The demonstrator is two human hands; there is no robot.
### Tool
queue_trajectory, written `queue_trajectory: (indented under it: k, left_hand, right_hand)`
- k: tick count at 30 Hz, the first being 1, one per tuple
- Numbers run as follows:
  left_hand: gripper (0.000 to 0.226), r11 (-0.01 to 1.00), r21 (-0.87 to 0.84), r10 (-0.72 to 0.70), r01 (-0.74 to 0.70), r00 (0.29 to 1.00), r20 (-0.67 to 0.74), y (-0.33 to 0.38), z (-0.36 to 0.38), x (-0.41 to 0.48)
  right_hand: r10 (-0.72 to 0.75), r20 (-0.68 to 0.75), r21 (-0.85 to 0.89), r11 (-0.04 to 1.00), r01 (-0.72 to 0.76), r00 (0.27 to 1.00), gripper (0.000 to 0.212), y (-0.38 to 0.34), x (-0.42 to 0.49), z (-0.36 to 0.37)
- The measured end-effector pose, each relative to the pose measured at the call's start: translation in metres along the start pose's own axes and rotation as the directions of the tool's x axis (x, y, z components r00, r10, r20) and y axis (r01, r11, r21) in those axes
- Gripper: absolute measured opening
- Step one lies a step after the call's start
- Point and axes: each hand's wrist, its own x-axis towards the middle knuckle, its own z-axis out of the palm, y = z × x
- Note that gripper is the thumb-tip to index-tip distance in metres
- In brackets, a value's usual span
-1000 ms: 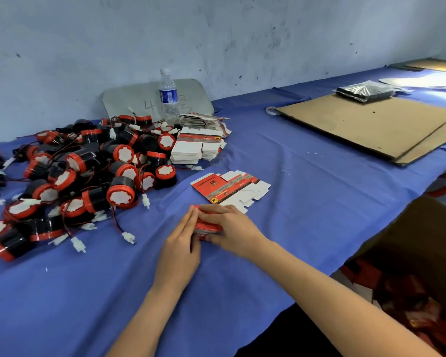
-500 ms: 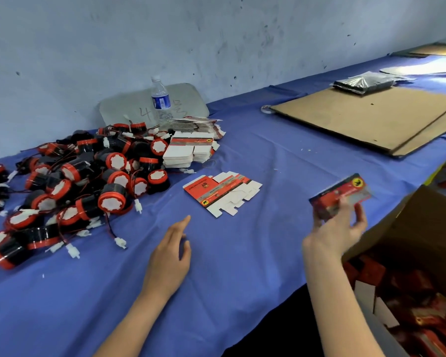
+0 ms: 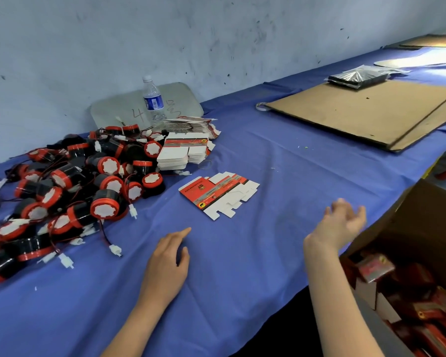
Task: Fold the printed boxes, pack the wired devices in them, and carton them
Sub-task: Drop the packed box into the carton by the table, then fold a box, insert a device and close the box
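A flat, unfolded red printed box (image 3: 218, 193) lies on the blue table cloth ahead of me. A heap of black-and-red wired devices (image 3: 70, 191) with white plugs covers the left of the table. Stacks of flat printed boxes (image 3: 183, 153) sit behind the heap. My left hand (image 3: 169, 264) rests flat on the cloth, fingers straight, holding nothing. My right hand (image 3: 341, 224) hangs empty and relaxed above the table edge, beside the brown carton (image 3: 420, 215). A packed red box (image 3: 375, 270) lies blurred inside the carton on top of several other red boxes.
A water bottle (image 3: 153, 100) stands against the wall by a grey board (image 3: 180, 99). Flat brown cardboard sheets (image 3: 366, 112) lie at the far right with a dark plastic packet (image 3: 357, 77) on them. A tape roll (image 3: 262, 106) peeks out beside the cardboard.
My right hand carried the packed red box right from the table and let it go into the carton; it is now empty. My left hand came off the box and rests on the cloth.
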Motion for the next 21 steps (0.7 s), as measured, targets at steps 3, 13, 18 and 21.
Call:
queue_trajectory:
  k: [3, 13, 18, 21]
  left_hand:
    - [0.039, 1.000, 0.020, 0.005, -0.006, 1.000, 0.007, 0.000, 0.000, 0.001]
    - [0.035, 1.000, -0.012, -0.002, 0.002, 1.000, -0.011, 0.004, -0.002, 0.001]
    - [0.032, 0.998, -0.060, -0.019, 0.017, 0.999, -0.042, 0.004, -0.004, 0.003]
    - [0.032, 0.975, -0.216, -0.078, 0.056, 0.992, -0.099, 0.003, -0.007, 0.005]
  right_hand:
    - [-0.047, 0.283, -0.254, 0.959, 0.123, 0.958, 0.061, 0.018, -0.019, 0.028]
    - [0.393, 0.807, -0.514, 0.100, 0.852, 0.441, 0.070, 0.084, -0.070, 0.097]
    - [0.315, 0.897, -0.297, -0.088, 0.951, 0.309, 0.019, 0.071, -0.093, 0.115]
    - [0.163, 0.955, -0.241, -0.064, 0.968, 0.248, 0.023, 0.056, -0.097, 0.115]
